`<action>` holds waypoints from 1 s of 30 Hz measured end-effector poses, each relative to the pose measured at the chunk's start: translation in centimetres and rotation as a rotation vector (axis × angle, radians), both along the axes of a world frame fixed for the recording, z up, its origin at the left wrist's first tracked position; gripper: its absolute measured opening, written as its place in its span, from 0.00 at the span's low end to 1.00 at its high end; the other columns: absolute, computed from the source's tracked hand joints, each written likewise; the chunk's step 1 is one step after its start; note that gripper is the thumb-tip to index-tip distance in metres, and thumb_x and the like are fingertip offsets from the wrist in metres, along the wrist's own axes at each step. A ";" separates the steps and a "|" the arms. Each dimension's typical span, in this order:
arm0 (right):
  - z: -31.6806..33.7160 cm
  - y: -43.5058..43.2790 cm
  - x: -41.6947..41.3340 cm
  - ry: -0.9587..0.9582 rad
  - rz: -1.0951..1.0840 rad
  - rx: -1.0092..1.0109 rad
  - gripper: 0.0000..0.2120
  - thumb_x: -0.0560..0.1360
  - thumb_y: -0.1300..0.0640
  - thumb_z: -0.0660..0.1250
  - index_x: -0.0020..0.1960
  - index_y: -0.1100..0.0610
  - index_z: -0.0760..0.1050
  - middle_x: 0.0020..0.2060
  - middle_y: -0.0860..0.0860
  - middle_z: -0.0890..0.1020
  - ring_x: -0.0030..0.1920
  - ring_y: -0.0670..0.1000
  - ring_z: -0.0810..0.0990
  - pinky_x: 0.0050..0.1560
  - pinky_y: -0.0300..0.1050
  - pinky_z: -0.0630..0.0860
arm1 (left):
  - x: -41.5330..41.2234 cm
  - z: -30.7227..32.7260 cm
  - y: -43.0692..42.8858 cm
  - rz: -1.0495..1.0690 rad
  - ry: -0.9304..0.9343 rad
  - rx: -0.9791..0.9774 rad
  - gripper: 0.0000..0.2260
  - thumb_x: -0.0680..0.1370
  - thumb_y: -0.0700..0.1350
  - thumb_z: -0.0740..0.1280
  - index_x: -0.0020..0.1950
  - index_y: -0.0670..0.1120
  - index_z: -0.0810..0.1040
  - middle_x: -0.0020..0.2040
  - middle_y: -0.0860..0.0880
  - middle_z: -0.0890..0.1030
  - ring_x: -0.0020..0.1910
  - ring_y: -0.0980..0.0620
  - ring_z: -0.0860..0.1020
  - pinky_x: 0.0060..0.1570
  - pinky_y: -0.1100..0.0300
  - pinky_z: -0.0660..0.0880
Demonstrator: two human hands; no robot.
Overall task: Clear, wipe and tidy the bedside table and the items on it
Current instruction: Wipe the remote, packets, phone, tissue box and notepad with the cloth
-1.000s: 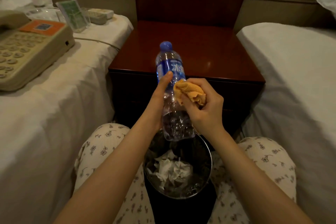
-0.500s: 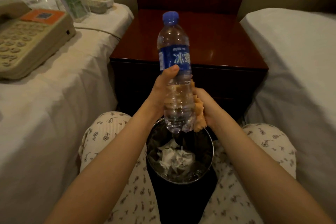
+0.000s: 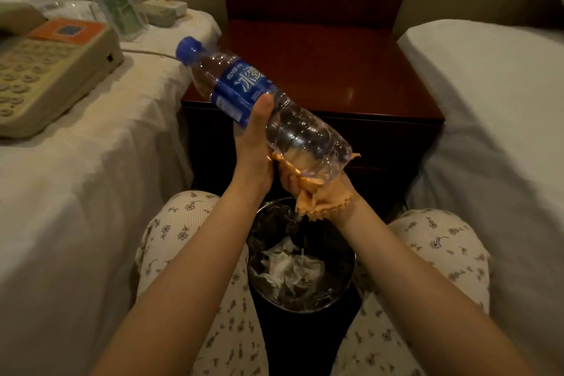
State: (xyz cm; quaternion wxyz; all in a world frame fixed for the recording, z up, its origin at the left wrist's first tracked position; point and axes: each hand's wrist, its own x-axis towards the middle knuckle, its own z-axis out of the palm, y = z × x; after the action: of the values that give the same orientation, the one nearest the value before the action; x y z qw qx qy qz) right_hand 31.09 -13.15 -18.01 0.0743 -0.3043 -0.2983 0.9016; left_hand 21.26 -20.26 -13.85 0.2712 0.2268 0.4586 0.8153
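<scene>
The bedside table, with its tabletop (image 3: 320, 70), stood between two beds. To the left of it, on the left bed (image 3: 76, 192), lay a telephone (image 3: 52, 70), and behind the telephone stood a card holder (image 3: 120, 11) and a small box (image 3: 164, 9). To the right of the table was the right bed (image 3: 488, 116). In front of the table, between the person's knees, stood a bin (image 3: 300, 256) with crumpled paper (image 3: 290, 268) in it. Above the bin both hands held a tilted bottle (image 3: 262, 107), its cap toward the left bed.
</scene>
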 end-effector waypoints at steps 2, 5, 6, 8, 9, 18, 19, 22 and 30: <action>0.5 0.8 -0.6 0.126 -0.107 -0.128 0.25 0.81 0.55 0.55 0.38 0.70 0.80 0.33 0.64 0.82 0.37 0.59 0.84 0.35 0.48 0.82 | 0.0 0.1 0.0 0.040 0.061 -0.015 0.43 0.53 0.67 0.76 0.62 0.50 0.70 0.54 0.48 0.78 0.54 0.50 0.78 0.58 0.51 0.75; 1.6 2.2 -1.0 0.107 -0.420 -0.098 0.19 0.81 0.48 0.52 0.47 0.60 0.76 0.38 0.59 0.83 0.43 0.57 0.80 0.38 0.49 0.82 | 0.0 -0.2 0.1 0.039 0.156 -0.049 0.35 0.58 0.59 0.78 0.61 0.52 0.69 0.59 0.46 0.78 0.59 0.47 0.77 0.63 0.45 0.72; 1.7 2.6 -1.1 0.125 -0.478 -0.049 0.18 0.81 0.49 0.51 0.48 0.59 0.75 0.41 0.58 0.82 0.44 0.56 0.79 0.42 0.49 0.80 | 0.0 -0.4 0.2 0.033 0.168 -0.056 0.32 0.59 0.55 0.78 0.59 0.54 0.69 0.58 0.48 0.78 0.58 0.52 0.78 0.62 0.49 0.73; 1.8 2.9 -1.0 0.139 -0.542 0.027 0.16 0.81 0.52 0.51 0.49 0.58 0.74 0.47 0.57 0.80 0.47 0.55 0.78 0.51 0.51 0.77 | 0.1 -0.6 0.5 0.025 0.178 -0.064 0.25 0.65 0.44 0.77 0.55 0.57 0.68 0.52 0.57 0.77 0.50 0.66 0.78 0.55 0.65 0.75; 1.8 3.0 -0.9 0.128 -0.546 0.064 0.15 0.82 0.53 0.52 0.50 0.59 0.75 0.48 0.57 0.79 0.47 0.55 0.78 0.51 0.51 0.76 | 0.2 -0.6 0.6 0.029 0.191 -0.067 0.25 0.67 0.40 0.76 0.54 0.57 0.67 0.51 0.60 0.75 0.48 0.69 0.77 0.53 0.67 0.75; 3.3 1.7 -0.1 -0.034 -0.916 0.793 0.06 0.79 0.58 0.62 0.55 0.56 0.74 0.42 0.45 0.79 0.39 0.38 0.79 0.40 0.31 0.76 | 1.3 -0.9 0.4 0.193 0.139 -0.082 0.25 0.68 0.34 0.75 0.58 0.50 0.68 0.52 0.57 0.76 0.48 0.70 0.77 0.50 0.72 0.74; 3.6 1.1 -0.1 -0.036 -0.945 1.020 0.05 0.79 0.57 0.62 0.54 0.55 0.73 0.42 0.42 0.78 0.40 0.35 0.78 0.41 0.30 0.74 | 1.6 -1.0 0.3 0.198 0.159 -0.073 0.24 0.68 0.32 0.74 0.54 0.53 0.69 0.49 0.59 0.76 0.44 0.72 0.77 0.47 0.74 0.74; 2.2 -0.6 -0.7 0.039 -0.826 1.661 0.12 0.78 0.54 0.60 0.58 0.58 0.73 0.51 0.44 0.77 0.49 0.40 0.77 0.50 0.34 0.73 | 2.6 -1.1 0.2 0.162 0.219 -0.069 0.22 0.68 0.29 0.72 0.50 0.54 0.71 0.46 0.57 0.78 0.43 0.68 0.80 0.45 0.71 0.76; -0.4 0.5 -1.3 -0.143 -0.740 2.067 0.16 0.77 0.51 0.57 0.63 0.55 0.65 0.59 0.58 0.76 0.59 0.52 0.71 0.59 0.47 0.65 | 2.0 -1.0 0.9 0.084 -0.322 0.064 0.13 0.75 0.42 0.68 0.59 0.47 0.73 0.52 0.48 0.82 0.50 0.52 0.82 0.49 0.56 0.80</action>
State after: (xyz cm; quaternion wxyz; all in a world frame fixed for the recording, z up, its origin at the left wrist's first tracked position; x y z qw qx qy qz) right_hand 29.82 -12.61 -18.39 0.5415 -0.2174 -0.8033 0.1194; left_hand 23.29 -19.38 -14.85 0.2994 0.0826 0.3920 0.8660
